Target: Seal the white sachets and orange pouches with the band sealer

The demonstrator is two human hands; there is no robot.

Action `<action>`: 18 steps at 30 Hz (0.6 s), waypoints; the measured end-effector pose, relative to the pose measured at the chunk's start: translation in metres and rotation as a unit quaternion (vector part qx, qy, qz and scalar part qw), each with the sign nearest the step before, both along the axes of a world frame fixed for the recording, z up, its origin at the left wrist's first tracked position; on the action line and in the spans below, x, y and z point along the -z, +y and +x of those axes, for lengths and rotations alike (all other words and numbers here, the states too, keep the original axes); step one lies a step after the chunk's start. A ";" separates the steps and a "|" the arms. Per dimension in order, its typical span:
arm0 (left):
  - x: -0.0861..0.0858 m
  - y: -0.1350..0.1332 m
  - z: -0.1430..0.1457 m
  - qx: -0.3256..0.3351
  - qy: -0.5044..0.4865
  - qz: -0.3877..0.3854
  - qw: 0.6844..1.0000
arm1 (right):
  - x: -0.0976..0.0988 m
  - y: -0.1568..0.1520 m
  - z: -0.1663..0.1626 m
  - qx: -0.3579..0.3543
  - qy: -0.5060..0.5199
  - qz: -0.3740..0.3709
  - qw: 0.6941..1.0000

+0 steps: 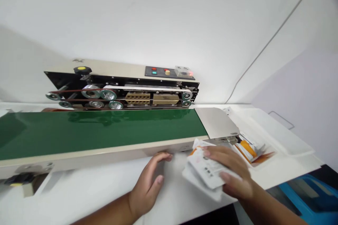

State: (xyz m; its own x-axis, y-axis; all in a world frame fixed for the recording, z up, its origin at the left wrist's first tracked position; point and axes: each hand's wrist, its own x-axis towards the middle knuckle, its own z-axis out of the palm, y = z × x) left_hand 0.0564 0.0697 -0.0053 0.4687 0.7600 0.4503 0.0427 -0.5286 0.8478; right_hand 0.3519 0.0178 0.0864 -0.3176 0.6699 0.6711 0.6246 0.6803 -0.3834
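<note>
In the head view, my right hand [232, 170] is closed on several white printed packets [207, 168] with orange corners, fanned a little and blurred at the lower edge. My left hand [148, 184] is just left of them, fingers curved and thumb apart, with nothing in it. Both hands are in front of a sealing machine's green conveyor belt [105, 126]. The packets overlap the front rail near the metal end plate [218, 123].
Behind the belt stands the band sealer [121, 88] with rollers, a knob and a control panel [169, 72]. At right lies a white tray [280, 130] with orange and white packets [248, 147]. A blue bin [306, 197] stands lower right.
</note>
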 end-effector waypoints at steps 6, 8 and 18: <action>-0.003 -0.005 -0.005 0.055 -0.063 0.021 0.996 | 0.022 0.010 -0.039 -0.099 -0.037 0.056 0.993; -0.005 -0.006 -0.004 0.057 -0.068 0.019 0.996 | 0.025 0.006 -0.042 -0.113 -0.037 0.052 0.992; -0.017 -0.002 -0.001 0.082 -0.035 -0.012 0.996 | 0.058 0.005 -0.066 -0.196 -0.073 0.028 0.978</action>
State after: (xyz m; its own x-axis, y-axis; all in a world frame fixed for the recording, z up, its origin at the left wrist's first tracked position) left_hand 0.0552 0.0674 0.0119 0.5559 0.6862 0.4692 -0.1018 -0.5039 0.8577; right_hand 0.2858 0.0232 0.0280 -0.6377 0.4410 0.6315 0.3575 0.8957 -0.2645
